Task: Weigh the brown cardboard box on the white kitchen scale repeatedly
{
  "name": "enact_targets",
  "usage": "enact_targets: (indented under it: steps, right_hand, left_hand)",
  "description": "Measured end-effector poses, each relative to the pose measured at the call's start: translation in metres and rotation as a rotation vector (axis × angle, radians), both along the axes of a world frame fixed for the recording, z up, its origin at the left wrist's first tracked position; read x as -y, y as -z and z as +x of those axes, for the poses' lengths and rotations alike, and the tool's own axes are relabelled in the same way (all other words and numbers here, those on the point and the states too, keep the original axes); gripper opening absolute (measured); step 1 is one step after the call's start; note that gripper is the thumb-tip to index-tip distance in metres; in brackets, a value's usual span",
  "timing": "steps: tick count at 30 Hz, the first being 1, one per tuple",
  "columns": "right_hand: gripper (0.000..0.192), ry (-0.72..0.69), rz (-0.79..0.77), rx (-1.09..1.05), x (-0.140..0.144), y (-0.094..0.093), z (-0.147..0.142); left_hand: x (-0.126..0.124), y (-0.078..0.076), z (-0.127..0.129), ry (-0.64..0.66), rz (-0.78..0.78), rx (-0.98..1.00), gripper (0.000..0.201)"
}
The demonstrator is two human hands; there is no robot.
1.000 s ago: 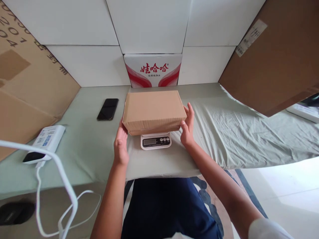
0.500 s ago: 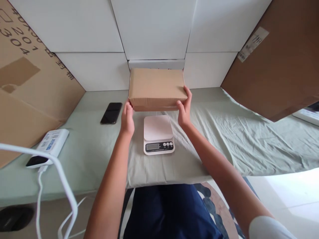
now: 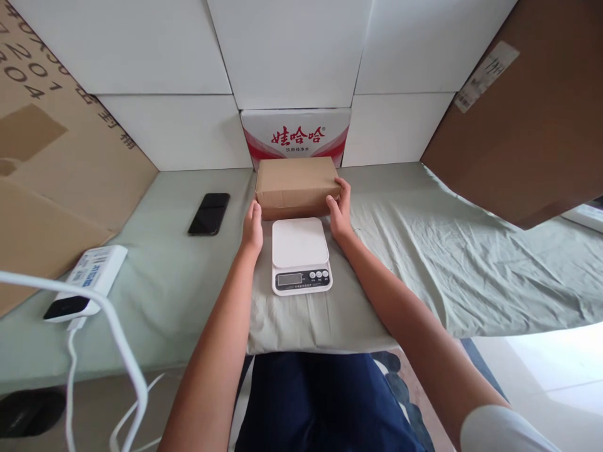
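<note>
Cardboard box [image 3: 296, 186] off the kitchen scale [image 3: 300, 254], set down at its 12 o'clock; both hands [image 3: 253, 227] [image 3: 340, 210] hold its ends, release pending.

— What covers the desk [image 3: 188, 295]?
— A pale green sheet [image 3: 447, 251], wrinkled toward the right.
— And on it?
— A white scale [image 3: 300, 254] near the front, a cardboard box [image 3: 296, 186] just behind it, a black phone [image 3: 209, 213] and a white device [image 3: 87, 281] at the left.

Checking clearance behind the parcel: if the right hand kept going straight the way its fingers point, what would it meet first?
Probably the red-and-white printed carton just behind the brown cardboard box the right hand grips; depth is unclear.
</note>
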State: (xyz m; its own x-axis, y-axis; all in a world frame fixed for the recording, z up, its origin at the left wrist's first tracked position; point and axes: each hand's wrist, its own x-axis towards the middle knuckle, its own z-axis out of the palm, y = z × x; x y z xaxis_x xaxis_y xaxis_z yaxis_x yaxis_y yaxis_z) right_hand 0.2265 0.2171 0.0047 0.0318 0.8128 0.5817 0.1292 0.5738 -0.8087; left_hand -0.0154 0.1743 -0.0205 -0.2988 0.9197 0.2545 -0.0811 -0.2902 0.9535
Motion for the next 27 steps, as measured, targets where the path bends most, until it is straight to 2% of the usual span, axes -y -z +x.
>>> enact_targets:
  steps: [6,12,16,20,27]
  right_hand:
    - [0.067,-0.048,-0.005,-0.053,-0.001,0.002,0.0]
    - [0.08,-0.067,-0.084,-0.149,-0.005,0.008,0.004]
    - [0.081,-0.097,-0.142,-0.119,-0.008,0.011,0.005]
    - [0.084,-0.058,-0.17,-0.112,-0.008,0.009,0.003]
    - [0.087,-0.049,-0.175,-0.089,-0.004,0.005,0.001]
  left_hand:
    - [0.004,-0.007,0.006,-0.041,-0.002,0.015,0.089]
    - [-0.001,-0.007,-0.01,-0.115,-0.055,0.064,0.102]
    - [-0.005,-0.002,-0.014,-0.071,-0.073,0.056,0.1]
    - [-0.006,0.002,-0.009,-0.015,-0.078,0.044,0.098]
    - [-0.004,0.0,-0.001,-0.026,-0.072,0.064,0.1]
